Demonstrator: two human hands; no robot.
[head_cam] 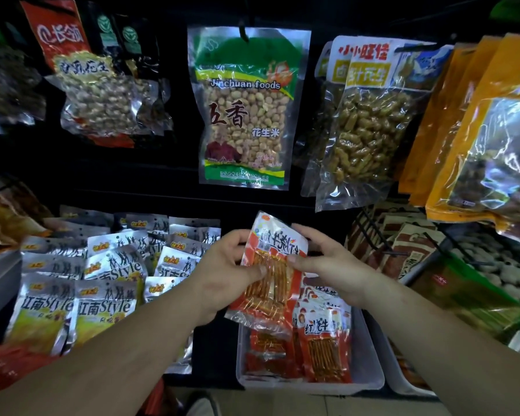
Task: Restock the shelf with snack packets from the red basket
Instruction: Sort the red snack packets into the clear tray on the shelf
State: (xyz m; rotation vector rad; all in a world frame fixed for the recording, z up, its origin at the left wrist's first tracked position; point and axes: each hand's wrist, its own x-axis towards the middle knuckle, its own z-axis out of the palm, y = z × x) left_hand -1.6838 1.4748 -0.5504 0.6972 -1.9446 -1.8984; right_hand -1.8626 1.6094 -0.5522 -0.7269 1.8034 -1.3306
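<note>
Red-and-clear plastic snack packet, at centre frame above a clear plastic bin, is pinched by left hand and right hand; judged light, floppy, slippery, best gripped at side edges.

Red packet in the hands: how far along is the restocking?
Done: the clear bin already holds several matching packets. In hand: the left hand and right hand both grip one red packet above that bin. Left: setting it in; the basket is not plainly in view, so the remainder is unknown.
</note>
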